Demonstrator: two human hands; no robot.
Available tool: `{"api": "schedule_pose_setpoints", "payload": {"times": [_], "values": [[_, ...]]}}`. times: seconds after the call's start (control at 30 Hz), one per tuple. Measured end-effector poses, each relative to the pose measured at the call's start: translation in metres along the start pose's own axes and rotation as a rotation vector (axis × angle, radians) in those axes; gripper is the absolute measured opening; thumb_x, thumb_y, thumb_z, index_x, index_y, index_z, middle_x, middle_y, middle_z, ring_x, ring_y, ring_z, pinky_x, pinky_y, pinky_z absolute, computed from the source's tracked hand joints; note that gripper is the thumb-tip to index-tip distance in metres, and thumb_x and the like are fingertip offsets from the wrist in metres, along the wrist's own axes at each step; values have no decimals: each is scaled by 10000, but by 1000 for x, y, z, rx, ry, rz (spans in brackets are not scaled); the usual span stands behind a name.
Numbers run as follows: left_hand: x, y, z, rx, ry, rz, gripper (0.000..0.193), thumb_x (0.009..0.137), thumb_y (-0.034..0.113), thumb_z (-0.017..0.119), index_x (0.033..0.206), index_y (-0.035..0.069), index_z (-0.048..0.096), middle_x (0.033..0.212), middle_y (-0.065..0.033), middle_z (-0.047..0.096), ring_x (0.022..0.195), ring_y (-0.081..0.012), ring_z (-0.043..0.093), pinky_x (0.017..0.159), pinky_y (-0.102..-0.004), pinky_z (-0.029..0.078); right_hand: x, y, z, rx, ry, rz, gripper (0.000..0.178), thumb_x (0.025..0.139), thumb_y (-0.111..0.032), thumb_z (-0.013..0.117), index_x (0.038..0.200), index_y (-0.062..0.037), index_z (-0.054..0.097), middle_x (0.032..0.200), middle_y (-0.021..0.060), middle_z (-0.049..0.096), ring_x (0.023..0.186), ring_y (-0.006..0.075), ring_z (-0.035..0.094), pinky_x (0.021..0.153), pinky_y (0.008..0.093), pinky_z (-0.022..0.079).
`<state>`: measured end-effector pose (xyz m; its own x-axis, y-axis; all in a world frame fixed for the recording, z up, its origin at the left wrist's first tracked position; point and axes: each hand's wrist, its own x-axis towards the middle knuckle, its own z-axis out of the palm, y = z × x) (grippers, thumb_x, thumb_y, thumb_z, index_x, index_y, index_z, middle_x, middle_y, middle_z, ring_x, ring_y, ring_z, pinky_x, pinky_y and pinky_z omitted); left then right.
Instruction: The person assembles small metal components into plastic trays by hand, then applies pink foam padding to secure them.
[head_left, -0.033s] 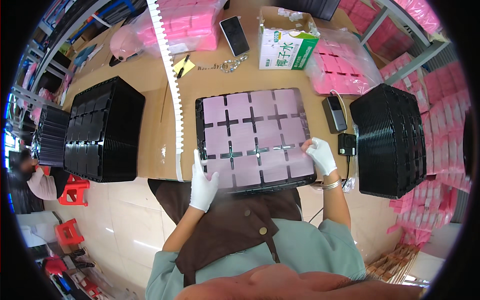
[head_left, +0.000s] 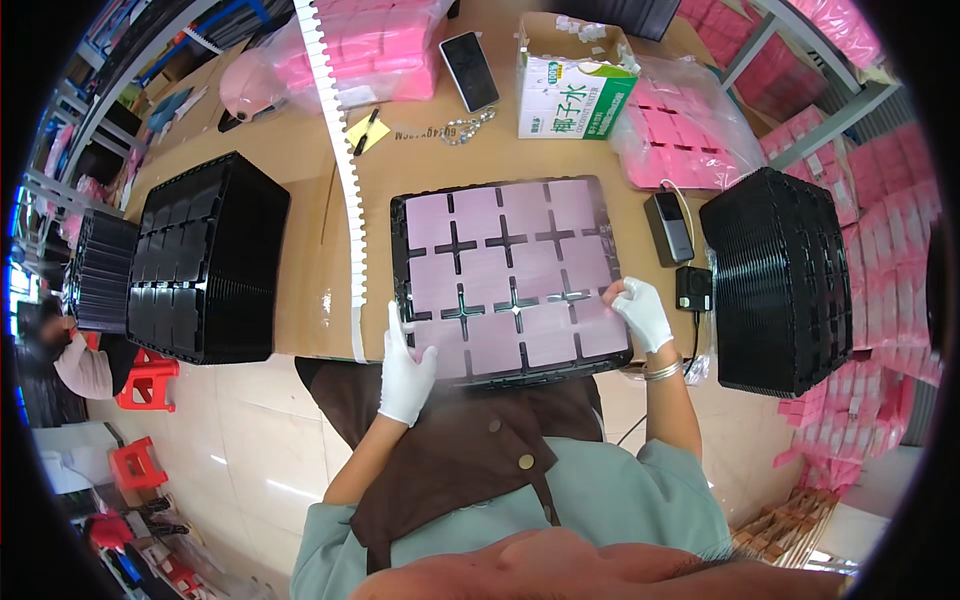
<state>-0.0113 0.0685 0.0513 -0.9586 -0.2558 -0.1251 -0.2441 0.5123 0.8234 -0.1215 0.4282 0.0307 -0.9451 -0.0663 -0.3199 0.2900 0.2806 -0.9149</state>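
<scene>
In front of me on the cardboard-covered table lies a black plastic tray [head_left: 400, 250] with square pale-pink pads [head_left: 435, 272] set in rows. Black cross-shaped gaps show between the pads. My left hand [head_left: 407, 375], in a white glove, is at the tray's near left corner, fingers stretched along its side and thumb apart. At the right edge, my gloved right hand [head_left: 642, 312] has its fingers curled in a pinch over the outer pad and rim. Whatever lies between those fingertips is too small to make out.
Stacks of black trays stand left [head_left: 215, 260] and right [head_left: 775, 280]. A power bank [head_left: 668, 230] and small black device [head_left: 693, 289] sit right of the tray. Behind are a phone [head_left: 469, 72], carton [head_left: 575, 95], bagged pink pads [head_left: 685, 130] and a white notched strip [head_left: 345, 180].
</scene>
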Motion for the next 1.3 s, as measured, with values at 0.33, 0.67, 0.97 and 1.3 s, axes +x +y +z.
{"api": "schedule_pose_setpoints", "payload": {"times": [0.33, 0.67, 0.97, 1.3], "values": [[-7, -3, -2, 127, -6, 43, 818, 798, 2, 651, 1491, 50, 219, 1146, -157, 509, 677, -140, 569, 663, -276, 518, -9, -7, 2, -198, 70, 60, 122, 817, -104, 694, 864, -11, 629, 664, 41, 647, 625, 98, 579, 599, 253, 453], [93, 34, 17, 525, 22, 502, 553, 916, 372, 569, 1307, -4, 461, 1350, -195, 470, 1263, -378, 428, 1054, -466, 346, 57, -37, 46, -885, 292, -613, 596, 846, -362, 655, 1208, 83, 493, 1302, 263, 488, 1212, 372, 489, 953, 453, 424], [153, 16, 38, 875, -11, 447, 747, 929, 560, 405, 1415, -6, 370, 1494, -195, 331, 1390, -333, 293, 1140, -446, 193, 119, -27, 61, -1291, 183, -603, 799, 867, -545, 528, 1322, 104, 426, 1419, 280, 369, 1248, 458, 389, 1083, 487, 291], [155, 2, 45, 894, 115, 382, 466, 951, 363, 478, 1221, -16, 513, 1302, -194, 517, 1205, -315, 488, 1046, -402, 356, 60, -64, 59, -1310, -53, -392, 910, 826, -648, 511, 1346, 93, 417, 1424, 245, 392, 1286, 387, 392, 1083, 415, 320]]}}
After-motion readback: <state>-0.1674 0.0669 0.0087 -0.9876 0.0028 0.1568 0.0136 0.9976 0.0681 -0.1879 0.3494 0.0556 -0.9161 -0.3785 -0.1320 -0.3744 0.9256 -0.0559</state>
